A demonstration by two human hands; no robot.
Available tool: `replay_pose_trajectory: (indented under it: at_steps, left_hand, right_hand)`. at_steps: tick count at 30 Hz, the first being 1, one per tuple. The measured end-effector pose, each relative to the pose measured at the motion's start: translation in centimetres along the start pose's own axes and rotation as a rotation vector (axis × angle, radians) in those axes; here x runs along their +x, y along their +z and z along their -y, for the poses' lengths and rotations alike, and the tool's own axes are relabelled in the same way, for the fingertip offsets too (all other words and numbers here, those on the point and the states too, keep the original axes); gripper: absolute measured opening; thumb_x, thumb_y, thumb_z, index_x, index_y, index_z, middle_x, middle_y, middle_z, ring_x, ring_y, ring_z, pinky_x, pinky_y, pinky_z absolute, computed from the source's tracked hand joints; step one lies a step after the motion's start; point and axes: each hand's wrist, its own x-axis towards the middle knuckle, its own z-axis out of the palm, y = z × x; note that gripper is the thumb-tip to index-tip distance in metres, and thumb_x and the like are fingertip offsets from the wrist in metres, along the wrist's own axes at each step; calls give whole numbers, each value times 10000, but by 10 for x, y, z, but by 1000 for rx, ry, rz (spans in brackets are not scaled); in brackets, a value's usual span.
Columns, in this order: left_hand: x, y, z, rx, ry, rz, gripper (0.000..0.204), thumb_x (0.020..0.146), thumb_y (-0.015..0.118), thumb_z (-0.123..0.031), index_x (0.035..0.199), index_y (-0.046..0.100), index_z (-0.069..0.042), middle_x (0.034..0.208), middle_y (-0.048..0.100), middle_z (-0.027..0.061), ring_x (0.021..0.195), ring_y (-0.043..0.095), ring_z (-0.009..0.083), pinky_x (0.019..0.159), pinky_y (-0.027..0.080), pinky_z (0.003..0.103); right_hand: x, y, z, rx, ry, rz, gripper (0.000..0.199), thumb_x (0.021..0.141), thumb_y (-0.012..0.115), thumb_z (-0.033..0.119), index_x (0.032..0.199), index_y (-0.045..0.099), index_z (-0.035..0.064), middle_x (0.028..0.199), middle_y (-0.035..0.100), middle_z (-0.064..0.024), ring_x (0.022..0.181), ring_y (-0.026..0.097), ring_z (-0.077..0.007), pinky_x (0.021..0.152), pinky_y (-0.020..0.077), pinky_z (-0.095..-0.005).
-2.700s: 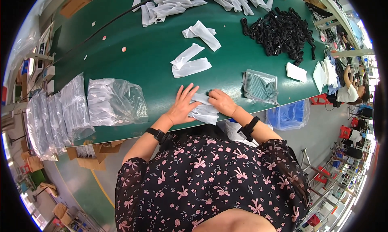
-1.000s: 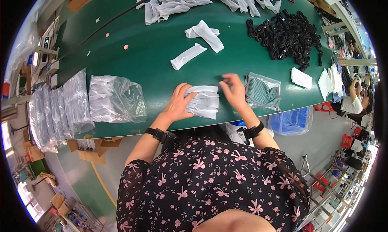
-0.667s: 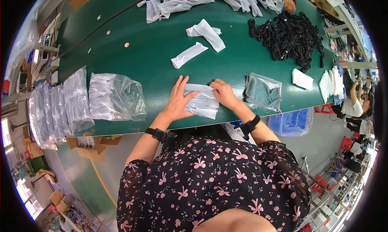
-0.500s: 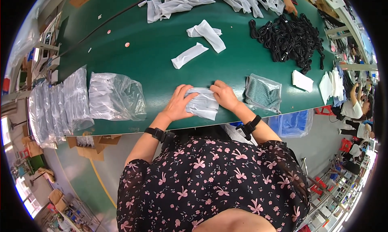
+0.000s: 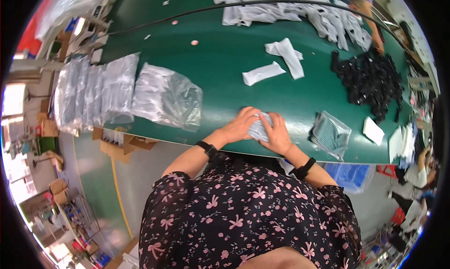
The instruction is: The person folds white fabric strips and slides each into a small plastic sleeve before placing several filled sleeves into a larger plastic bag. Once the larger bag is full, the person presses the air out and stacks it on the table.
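Note:
Near the front edge of the green table, a small stack of white soft packets [image 5: 258, 129] lies between my two hands. My left hand [image 5: 239, 125] presses on its left side, fingers curled over the top. From the right, my right hand [image 5: 279, 135] grips it with thumb and fingers, so much of the stack is covered. Farther away lie a few loose white packets [image 5: 264, 73], two of them crossed. To the right sits a clear bag with green-striped contents [image 5: 331, 134].
Clear bags filled with white packets [image 5: 164, 95] stand in a row at left. A heap of white packets [image 5: 267, 9] lies at the back. Another person's hand [image 5: 378, 45] is beside black coiled cables [image 5: 370, 84]. A white paper stack [image 5: 373, 130] rests at right.
The head view has shifted, so the table contents appear farther right. My hands have come closer together over the white packets, and my right hand now covers more of them.

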Motion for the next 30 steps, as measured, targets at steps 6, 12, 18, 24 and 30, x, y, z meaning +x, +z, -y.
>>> replay_pose_trajectory:
  at_steps: [6, 12, 18, 24, 30]
  left_hand:
    - [3, -5, 3, 11, -12, 3, 837, 619, 837, -189, 1312, 396, -30, 1395, 377, 186, 1307, 337, 416, 1096, 327, 495]
    - [26, -15, -14, 120, -208, 51, 805, 643, 819, -195, 1334, 436, -42, 1298, 485, 161, 1223, 424, 375, 1058, 338, 461]
    - [17, -25, -20, 205, -62, 30, 702, 748, 669, -169, 1378, 404, -10, 1371, 377, 212, 1284, 315, 423, 1084, 273, 524]
    - [-53, -102, -10, 701, -242, -303, 686, 809, 667, -371, 1360, 452, -24, 1396, 372, 224, 1321, 298, 412, 1087, 244, 542]
    - [-96, -115, -10, 899, -833, -245, 899, 761, 735, -446, 1445, 342, -15, 1435, 401, 215, 1320, 341, 406, 1114, 212, 516]
  right_hand:
    - [4, 9, -6, 20, 10, 38, 897, 656, 807, 320, 1395, 391, 31, 1273, 410, -305, 1189, 417, -457, 992, 395, -514]
    - [10, 35, -14, 24, 9, -166, 719, 712, 764, 350, 1290, 490, 22, 1132, 506, -289, 1069, 490, -446, 921, 427, -524]
    - [5, 23, -13, 44, -11, -176, 815, 678, 719, 205, 1398, 380, 26, 1104, 471, -243, 977, 482, -423, 846, 445, -487]
    - [8, 37, -4, 27, 84, -261, 798, 686, 695, 207, 1400, 386, 30, 1063, 480, -242, 957, 485, -410, 827, 448, -472]
    - [27, 50, 8, 190, 350, -399, 796, 686, 789, 304, 1364, 459, 49, 1089, 496, -245, 1001, 476, -422, 861, 450, -484]
